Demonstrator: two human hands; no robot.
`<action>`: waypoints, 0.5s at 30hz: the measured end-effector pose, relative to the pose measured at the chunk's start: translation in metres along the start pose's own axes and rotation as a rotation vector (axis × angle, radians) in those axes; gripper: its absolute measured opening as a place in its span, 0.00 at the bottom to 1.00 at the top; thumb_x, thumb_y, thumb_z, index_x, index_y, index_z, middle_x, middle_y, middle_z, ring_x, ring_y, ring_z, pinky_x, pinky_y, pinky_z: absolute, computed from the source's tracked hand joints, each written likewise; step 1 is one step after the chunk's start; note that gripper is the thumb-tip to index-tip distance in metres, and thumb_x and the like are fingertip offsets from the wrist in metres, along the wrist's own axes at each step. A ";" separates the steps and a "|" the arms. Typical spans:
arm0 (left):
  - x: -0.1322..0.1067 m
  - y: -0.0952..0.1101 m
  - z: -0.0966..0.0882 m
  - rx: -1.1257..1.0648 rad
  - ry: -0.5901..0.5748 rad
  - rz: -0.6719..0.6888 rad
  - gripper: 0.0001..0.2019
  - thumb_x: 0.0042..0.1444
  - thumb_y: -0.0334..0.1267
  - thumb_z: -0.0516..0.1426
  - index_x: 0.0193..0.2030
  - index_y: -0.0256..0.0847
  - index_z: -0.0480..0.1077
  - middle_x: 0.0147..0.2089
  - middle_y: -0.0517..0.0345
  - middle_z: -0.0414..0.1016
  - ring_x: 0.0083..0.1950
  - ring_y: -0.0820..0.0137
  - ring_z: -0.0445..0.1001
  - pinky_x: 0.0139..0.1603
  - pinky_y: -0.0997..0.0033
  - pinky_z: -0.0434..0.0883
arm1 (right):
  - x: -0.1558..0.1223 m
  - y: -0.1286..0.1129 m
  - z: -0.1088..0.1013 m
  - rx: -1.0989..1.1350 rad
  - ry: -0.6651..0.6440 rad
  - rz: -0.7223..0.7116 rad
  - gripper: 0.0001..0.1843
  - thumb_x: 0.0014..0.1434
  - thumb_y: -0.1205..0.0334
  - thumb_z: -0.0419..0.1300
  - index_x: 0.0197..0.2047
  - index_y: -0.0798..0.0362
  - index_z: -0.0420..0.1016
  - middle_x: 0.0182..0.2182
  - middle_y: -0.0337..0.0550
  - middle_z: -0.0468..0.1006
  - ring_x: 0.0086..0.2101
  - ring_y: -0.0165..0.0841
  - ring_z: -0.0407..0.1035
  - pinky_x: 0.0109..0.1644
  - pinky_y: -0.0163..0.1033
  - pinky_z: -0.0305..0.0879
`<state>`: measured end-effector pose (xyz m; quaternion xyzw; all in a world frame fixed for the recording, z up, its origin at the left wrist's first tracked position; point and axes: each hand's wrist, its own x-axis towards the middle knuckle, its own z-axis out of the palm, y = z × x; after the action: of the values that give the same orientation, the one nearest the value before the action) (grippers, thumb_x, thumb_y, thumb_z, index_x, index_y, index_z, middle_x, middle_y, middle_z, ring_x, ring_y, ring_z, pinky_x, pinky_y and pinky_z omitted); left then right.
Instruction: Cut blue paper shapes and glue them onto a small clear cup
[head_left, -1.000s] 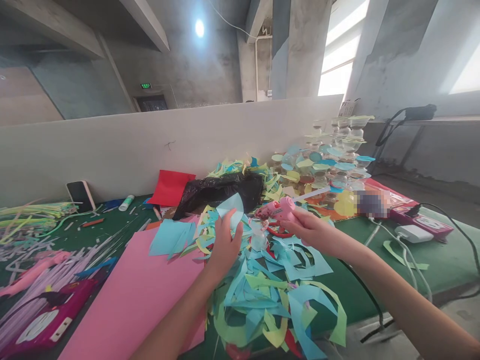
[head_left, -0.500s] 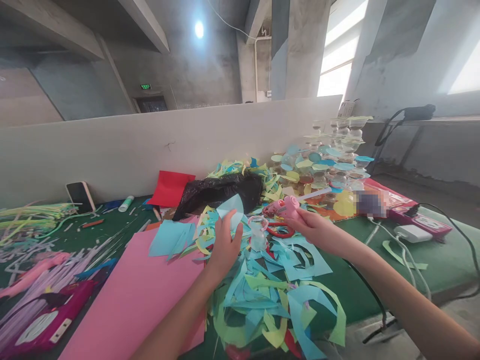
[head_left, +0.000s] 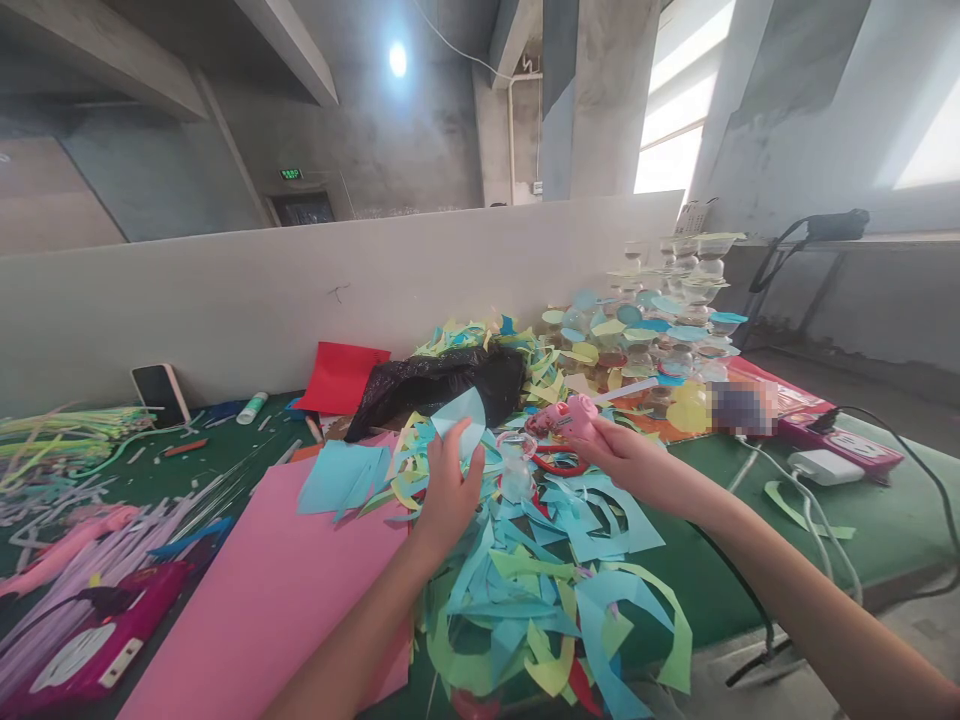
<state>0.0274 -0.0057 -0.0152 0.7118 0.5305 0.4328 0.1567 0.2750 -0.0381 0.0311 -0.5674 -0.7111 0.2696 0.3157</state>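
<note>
The pink glue gun (head_left: 566, 420) sits in the right hand (head_left: 630, 465), with the fingers closed around its body. The left hand (head_left: 448, 490) pinches a light blue paper piece (head_left: 459, 425) in narrow fingers. Between both hands stands a small clear hourglass-shaped object (head_left: 516, 470), on the blue and green paper scraps (head_left: 517, 590), and a pink card (head_left: 255, 600) lies left of them on the green table (head_left: 720, 520)

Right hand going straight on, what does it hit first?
Holding the pink glue gun, the right hand would probably meet the light blue paper in the left hand first; depth unclear.
</note>
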 end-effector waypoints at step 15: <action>0.001 0.000 -0.002 -0.010 0.014 0.013 0.20 0.66 0.47 0.44 0.61 0.44 0.58 0.61 0.45 0.62 0.66 0.59 0.56 0.62 0.51 0.60 | -0.003 0.020 -0.009 -0.063 0.084 0.017 0.24 0.61 0.37 0.48 0.35 0.50 0.68 0.24 0.39 0.69 0.25 0.33 0.63 0.27 0.35 0.60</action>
<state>0.0264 -0.0054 -0.0135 0.7114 0.5248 0.4414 0.1536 0.2951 -0.0368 0.0212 -0.5940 -0.7005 0.2258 0.3248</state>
